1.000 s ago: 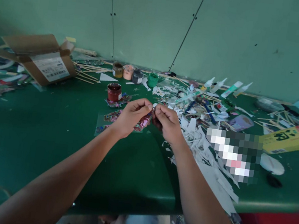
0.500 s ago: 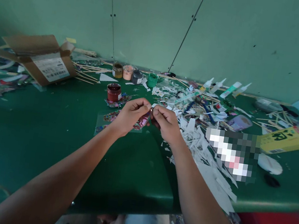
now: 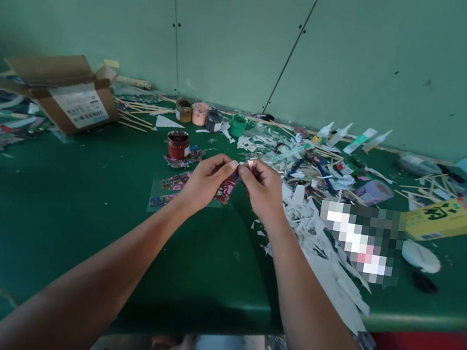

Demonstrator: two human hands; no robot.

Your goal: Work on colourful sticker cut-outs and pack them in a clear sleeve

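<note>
My left hand (image 3: 203, 185) is closed in a pinch on a small flat piece with a pink and dark pattern (image 3: 226, 188), which hangs below the thumb. Close beside it, my right hand (image 3: 263, 188) pinches near the top edge of the same piece, thumb tips almost touching. What sits between the right fingertips is too small to make out. Under and left of my left hand lies a clear sheet (image 3: 156, 188) bearing similar colourful patterned pieces (image 3: 175, 180). Just behind it, an open jar of dark red paint (image 3: 178, 144) stands on another patterned piece (image 3: 196, 155).
White paper scraps (image 3: 308, 233) spread right of my hands, with pliers (image 3: 325, 174) and glue bottles (image 3: 360, 140) behind. Several paint jars (image 3: 214, 120) line the wall. An open cardboard box (image 3: 73, 98) sits left, a yellow container (image 3: 441, 219) and white mouse (image 3: 421, 256) right.
Both hands stay together in nearly the same place. My right hand's fingers have shifted slightly, and the pink piece hangs a little more upright below my left thumb.
</note>
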